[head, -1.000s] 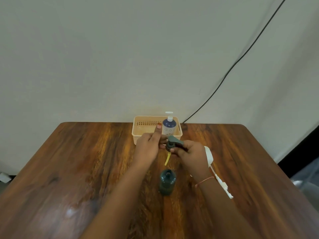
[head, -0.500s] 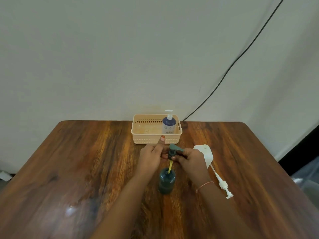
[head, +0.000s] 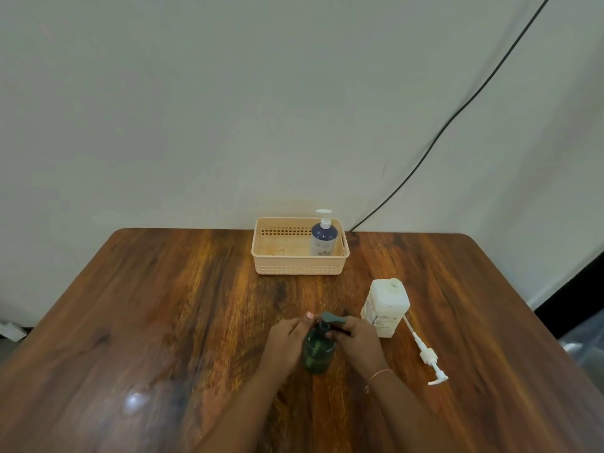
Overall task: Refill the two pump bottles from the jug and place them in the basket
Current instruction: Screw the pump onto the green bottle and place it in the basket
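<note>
A dark green pump bottle (head: 318,353) stands upright on the wooden table (head: 163,322) near its middle front. Its grey-green pump head (head: 331,319) sits on the bottle's neck. My left hand (head: 287,343) wraps the bottle's left shoulder, thumb raised. My right hand (head: 358,341) pinches the pump head's collar from the right. A blue pump bottle (head: 323,238) with a white pump stands in the right end of the beige basket (head: 277,266). The white jug (head: 385,307) stands uncapped just right of my right hand.
The jug's white pump with its long tube (head: 426,354) lies on the table to the right of my right wrist. A black cable (head: 457,116) runs down the wall behind the basket. The basket's left part holds nothing.
Both hands have come down toward me with the pump head. Its yellow tube has gone into the green bottle and the head now sits on the neck.
</note>
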